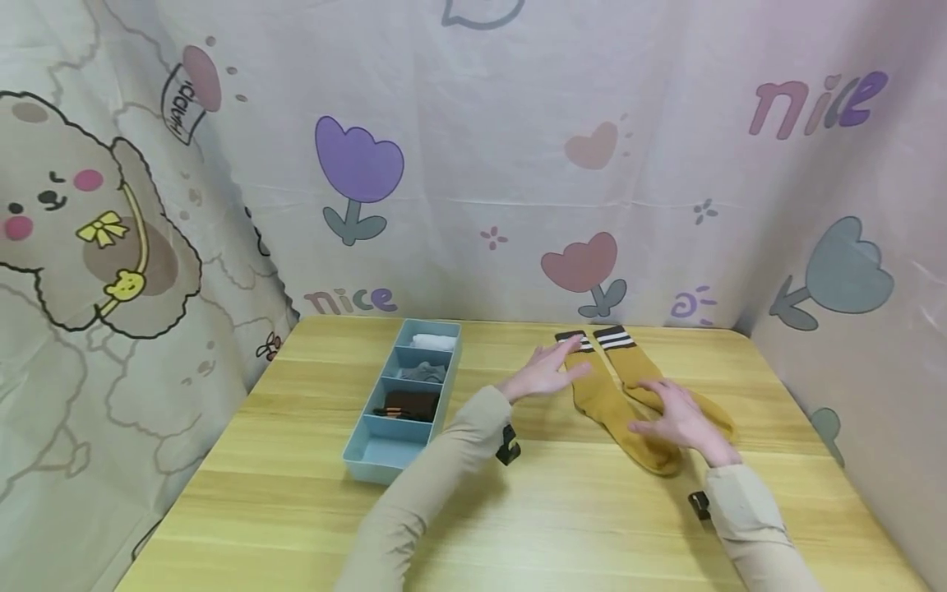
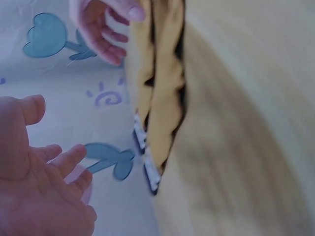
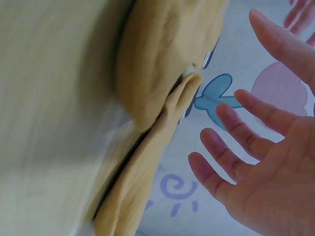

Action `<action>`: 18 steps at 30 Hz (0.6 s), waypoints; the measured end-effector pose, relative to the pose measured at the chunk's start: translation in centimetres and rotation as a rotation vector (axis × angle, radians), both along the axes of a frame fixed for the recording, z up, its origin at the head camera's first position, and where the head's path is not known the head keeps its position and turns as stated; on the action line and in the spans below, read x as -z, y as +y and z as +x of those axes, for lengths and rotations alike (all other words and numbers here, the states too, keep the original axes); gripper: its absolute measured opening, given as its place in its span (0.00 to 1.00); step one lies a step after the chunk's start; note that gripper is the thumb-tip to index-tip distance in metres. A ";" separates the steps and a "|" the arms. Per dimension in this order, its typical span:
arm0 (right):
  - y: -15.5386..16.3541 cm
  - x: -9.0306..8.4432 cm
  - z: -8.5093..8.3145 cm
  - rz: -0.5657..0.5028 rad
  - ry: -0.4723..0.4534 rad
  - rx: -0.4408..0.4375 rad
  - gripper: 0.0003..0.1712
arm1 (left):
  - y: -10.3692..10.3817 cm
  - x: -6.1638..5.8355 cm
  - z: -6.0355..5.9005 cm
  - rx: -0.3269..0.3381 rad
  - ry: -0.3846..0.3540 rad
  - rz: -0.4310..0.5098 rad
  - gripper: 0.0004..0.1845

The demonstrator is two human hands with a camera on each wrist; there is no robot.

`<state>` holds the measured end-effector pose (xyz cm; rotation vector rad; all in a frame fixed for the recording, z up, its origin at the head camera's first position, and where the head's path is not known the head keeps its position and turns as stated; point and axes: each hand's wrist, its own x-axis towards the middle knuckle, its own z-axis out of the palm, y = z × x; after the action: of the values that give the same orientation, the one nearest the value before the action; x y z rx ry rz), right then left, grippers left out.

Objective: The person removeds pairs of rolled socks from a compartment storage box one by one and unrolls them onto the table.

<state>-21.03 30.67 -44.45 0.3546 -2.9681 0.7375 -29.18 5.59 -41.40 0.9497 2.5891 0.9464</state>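
Organizer (image 1: 355, 450) compartments: white, grey, dark socks (image 1: 403, 404), nearest bare.

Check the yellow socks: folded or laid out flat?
Laid out flat. Both yellow socks lie full length, side by side on the table, striped cuffs at the far end.

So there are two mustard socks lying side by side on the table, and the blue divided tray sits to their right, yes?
Not quite: the tray sits to the left of the socks, as the head view shows. The two mustard socks do lie side by side on the table.
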 end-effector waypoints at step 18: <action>-3.4 -1.4 -2.7 -0.165 0.061 -0.232 0.44 | -12.7 -3.8 0.2 -0.069 -0.142 0.230 0.38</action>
<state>-23.70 27.29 -43.04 0.7040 -2.8138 0.9681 -29.01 -7.09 -37.57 0.8155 2.4464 1.3028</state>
